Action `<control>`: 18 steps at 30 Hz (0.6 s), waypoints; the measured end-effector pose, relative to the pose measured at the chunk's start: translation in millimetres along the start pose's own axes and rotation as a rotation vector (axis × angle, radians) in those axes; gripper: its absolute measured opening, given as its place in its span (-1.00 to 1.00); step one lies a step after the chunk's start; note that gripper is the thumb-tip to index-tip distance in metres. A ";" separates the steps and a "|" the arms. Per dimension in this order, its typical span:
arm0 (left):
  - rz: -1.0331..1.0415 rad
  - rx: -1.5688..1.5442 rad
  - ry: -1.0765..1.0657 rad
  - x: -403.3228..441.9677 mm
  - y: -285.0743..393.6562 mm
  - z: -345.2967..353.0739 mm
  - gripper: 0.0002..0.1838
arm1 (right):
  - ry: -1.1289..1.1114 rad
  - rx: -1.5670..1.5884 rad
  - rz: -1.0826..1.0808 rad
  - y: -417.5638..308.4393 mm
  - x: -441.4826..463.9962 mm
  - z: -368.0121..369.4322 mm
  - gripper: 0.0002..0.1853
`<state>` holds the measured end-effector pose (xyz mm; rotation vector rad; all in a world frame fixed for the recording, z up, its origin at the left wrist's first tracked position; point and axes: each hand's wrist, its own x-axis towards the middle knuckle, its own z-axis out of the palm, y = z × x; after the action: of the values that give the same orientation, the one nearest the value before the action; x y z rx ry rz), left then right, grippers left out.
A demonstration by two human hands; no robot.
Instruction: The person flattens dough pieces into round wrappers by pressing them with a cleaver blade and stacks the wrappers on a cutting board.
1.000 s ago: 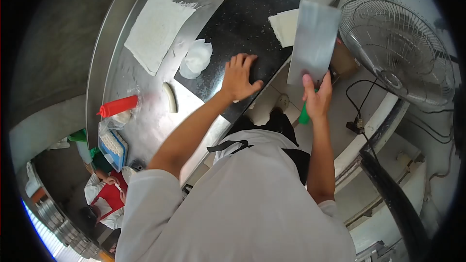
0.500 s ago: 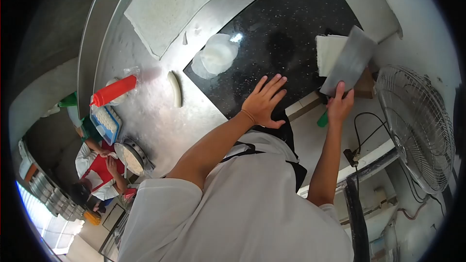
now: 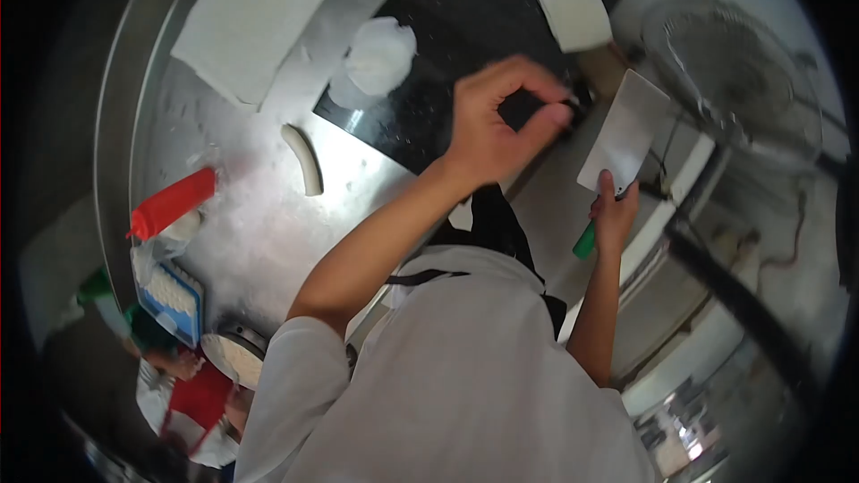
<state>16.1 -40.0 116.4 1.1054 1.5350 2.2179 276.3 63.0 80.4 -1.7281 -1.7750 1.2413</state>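
My right hand (image 3: 616, 210) grips a cleaver (image 3: 626, 130) with a broad steel blade and a green handle; the blade points up, off the right edge of the black slab. My left hand (image 3: 506, 116) hovers near the slab's front edge, fingers curled and thumb close to the fingertips in a pinch. It is a little blurred, and I cannot make out what, if anything, is between the tips. On the black stone slab (image 3: 465, 0) lies a pile of thin round white dough sheets (image 3: 378, 58). A dough roll (image 3: 302, 159) rests on the steel table left of the slab.
A folded white cloth (image 3: 577, 18) sits at the slab's right edge, and a larger cloth (image 3: 259, 22) lies at the back left. A red squeeze bottle (image 3: 174, 203), a blue tray (image 3: 174, 302) and a co-worker's red apron (image 3: 199, 394) are at left. A fan (image 3: 716, 80) stands right.
My left hand has risen from the slab's edge, its spread fingers now curled toward the thumb. The cleaver has come lower, away from the folded cloth. The whole view has shifted.
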 end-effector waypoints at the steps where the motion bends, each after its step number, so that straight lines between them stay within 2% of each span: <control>1: 0.120 -0.117 -0.018 16.1 52.9 -3.3 -0.84 | 0.011 -0.008 0.059 23.0 -15.7 -12.0 -0.60; 4: 0.467 -0.225 -0.134 27.0 145.3 -22.7 -0.78 | 0.061 -0.004 0.108 46.7 -71.3 -17.9 -0.62; 9: 0.598 -0.239 -0.200 20.2 178.2 -21.2 -0.64 | 0.050 0.137 0.142 52.2 -122.8 -1.9 -0.62; 10: 0.608 -0.233 -0.205 16.6 182.7 -20.3 -0.61 | 0.029 0.072 0.207 49.3 -126.2 -0.2 -0.60; 12: 0.625 -0.216 -0.212 11.2 190.3 -18.6 -0.56 | -0.065 0.063 0.127 51.0 -123.3 9.4 -0.58; 15: 0.652 -0.168 -0.204 7.2 199.0 -22.8 -0.46 | -0.198 -0.011 -0.105 50.8 -108.0 30.0 -0.55; 18: 0.717 -0.084 -0.123 -6.3 204.4 -36.5 -0.37 | -0.344 0.057 -0.343 52.5 -80.8 63.5 -0.52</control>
<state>41.0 -156.6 286.4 1.9524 1.0796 2.5217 273.8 -40.7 29.7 -1.1619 -2.0933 1.4772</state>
